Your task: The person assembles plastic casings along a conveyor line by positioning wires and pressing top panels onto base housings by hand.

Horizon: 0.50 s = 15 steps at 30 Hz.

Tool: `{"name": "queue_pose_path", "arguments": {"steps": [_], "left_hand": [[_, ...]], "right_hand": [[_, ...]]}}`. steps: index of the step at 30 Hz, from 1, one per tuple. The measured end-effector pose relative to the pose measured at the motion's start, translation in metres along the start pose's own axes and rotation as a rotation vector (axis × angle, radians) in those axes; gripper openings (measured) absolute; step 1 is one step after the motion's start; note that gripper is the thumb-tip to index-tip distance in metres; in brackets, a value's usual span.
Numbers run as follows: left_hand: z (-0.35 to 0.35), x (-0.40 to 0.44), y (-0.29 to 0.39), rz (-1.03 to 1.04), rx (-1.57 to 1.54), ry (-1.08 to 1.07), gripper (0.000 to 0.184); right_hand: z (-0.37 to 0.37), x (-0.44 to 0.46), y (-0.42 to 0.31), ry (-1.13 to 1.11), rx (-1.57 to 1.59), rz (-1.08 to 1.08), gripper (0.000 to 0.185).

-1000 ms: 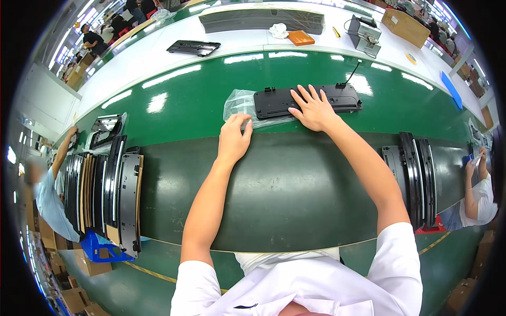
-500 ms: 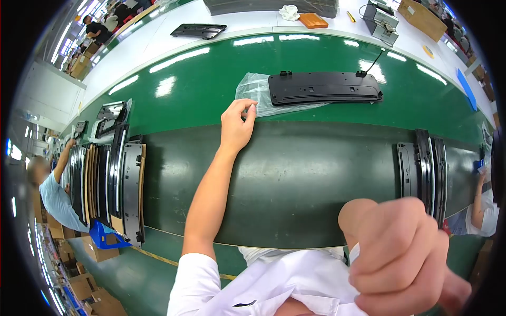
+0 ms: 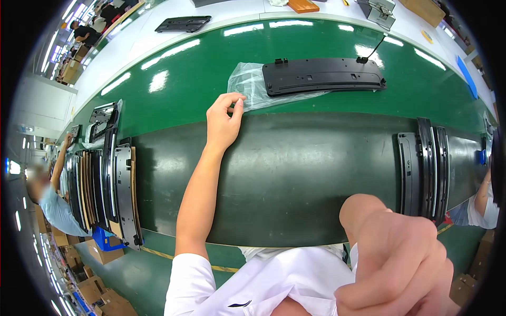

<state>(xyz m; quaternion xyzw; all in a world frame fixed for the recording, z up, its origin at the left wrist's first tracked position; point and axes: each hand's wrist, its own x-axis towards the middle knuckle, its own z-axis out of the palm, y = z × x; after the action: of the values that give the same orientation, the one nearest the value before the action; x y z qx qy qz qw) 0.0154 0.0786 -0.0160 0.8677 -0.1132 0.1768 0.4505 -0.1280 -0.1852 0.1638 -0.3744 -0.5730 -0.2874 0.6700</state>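
My left hand (image 3: 225, 122) reaches over the work surface to the near left corner of a clear plastic bag (image 3: 247, 79). Its thumb and index finger are pinched together at the bag's edge; whether they grip the film is hidden. A long black plastic panel (image 3: 324, 78) with small clips along its far edge lies partly on the bag, to the right of that hand. My right hand (image 3: 395, 263) is close to the camera at the lower right, large and blurred, with fingers curled into a fist. What it holds, if anything, is hidden.
Upright black panels with cardboard sheets (image 3: 100, 184) stand at the left, and more upright panels (image 3: 424, 171) at the right. A dark mat (image 3: 295, 174) covers the near surface. Behind it is a white bench (image 3: 132, 47) with a black part (image 3: 183, 23). Co-workers stand on both sides.
The whole scene has shifted slightly up and left as the camera moved. My left hand stays at the bag's corner. My right fist has turned and moved slightly down and left in view.
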Motion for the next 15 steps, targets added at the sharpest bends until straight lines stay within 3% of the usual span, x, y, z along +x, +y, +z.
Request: {"name": "queue_pose_path", "arguments": {"steps": [15], "left_hand": [[-0.002,-0.002,0.001,0.007,0.011,-0.046,0.015]], "right_hand": [[0.011,0.002,-0.011,0.088,-0.125,-0.066,0.044]]}}
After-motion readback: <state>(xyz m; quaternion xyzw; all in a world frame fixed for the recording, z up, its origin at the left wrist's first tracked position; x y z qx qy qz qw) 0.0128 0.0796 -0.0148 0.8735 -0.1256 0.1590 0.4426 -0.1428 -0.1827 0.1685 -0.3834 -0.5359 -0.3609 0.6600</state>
